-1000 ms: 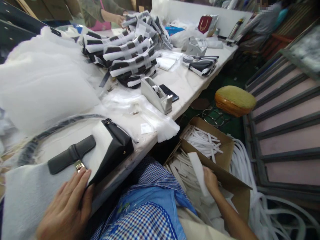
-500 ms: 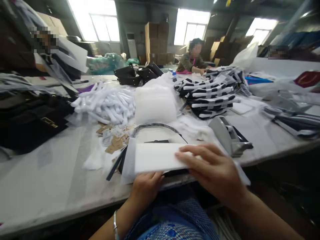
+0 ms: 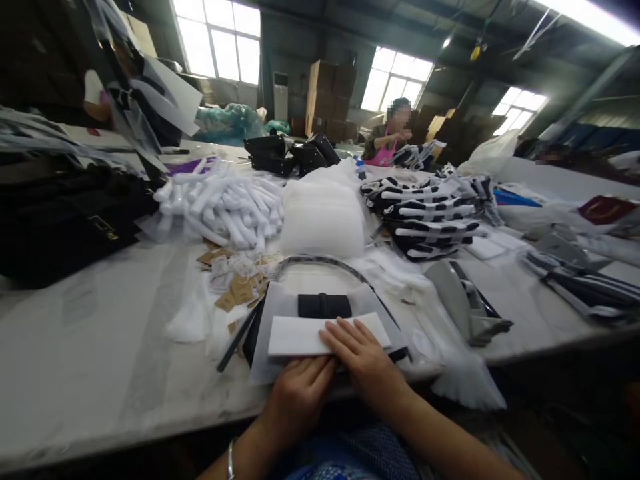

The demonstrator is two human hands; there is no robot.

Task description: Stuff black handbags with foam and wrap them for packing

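Head camera: a dark handbag lies on the pale table at its near edge, directly in front of the person. A translucent sheet covers much of its upper side, and its wrapped handle arches toward the far side. Across the sheet's near part lies a white strip, just on the near side of a black strap piece.

The right hand rests on the strip's right half, palm down, fingers nearly straight and slightly spread, pressing on it without being closed around it. The left hand is at the strip's near edge, fingers held together and stretched to the right, close to the right hand; its fingertips are partly hidden, so I cannot tell whether they grip anything.

Brown tags lie left of the bag, with white tubes heaped beyond them. A stack of white sheets stands on the far side of the handle. To the right are clear plastic sleeves and a grey tape dispenser.
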